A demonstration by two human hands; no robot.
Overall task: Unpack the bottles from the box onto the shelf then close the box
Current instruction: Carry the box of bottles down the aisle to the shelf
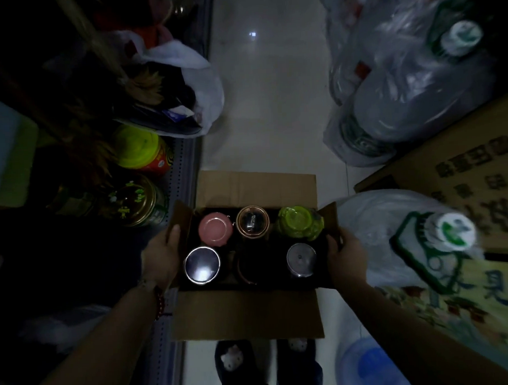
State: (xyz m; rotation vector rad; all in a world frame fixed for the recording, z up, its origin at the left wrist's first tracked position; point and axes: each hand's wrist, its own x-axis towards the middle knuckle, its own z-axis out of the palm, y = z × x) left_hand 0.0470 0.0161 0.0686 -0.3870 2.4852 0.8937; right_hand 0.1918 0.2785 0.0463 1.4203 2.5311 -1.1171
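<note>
An open cardboard box point(246, 315) is held over the floor, its four flaps spread. Several bottles stand inside, seen from above: a pink lid point(215, 229), a copper-rimmed lid point(252, 221), a green lid point(299, 223), a shiny steel lid point(202, 265), a dark one point(250, 268) and a grey lid point(301, 259). My left hand point(162, 254) grips the box's left side flap. My right hand point(347, 255) grips its right side flap. The shelf point(184, 154) runs along the left, holding a yellow-lidded jar point(140, 149) and a gold-lidded jar point(136, 200).
A white plastic bag point(184, 84) of goods sits on the shelf further back. Big water jugs in plastic bags point(402, 78) and a bagged jug point(417, 237) crowd the right, beside a printed carton point(464, 171). A blue jug point(368, 365) is near my slippers point(234, 359). Pale floor tiles point(265, 90) lie ahead.
</note>
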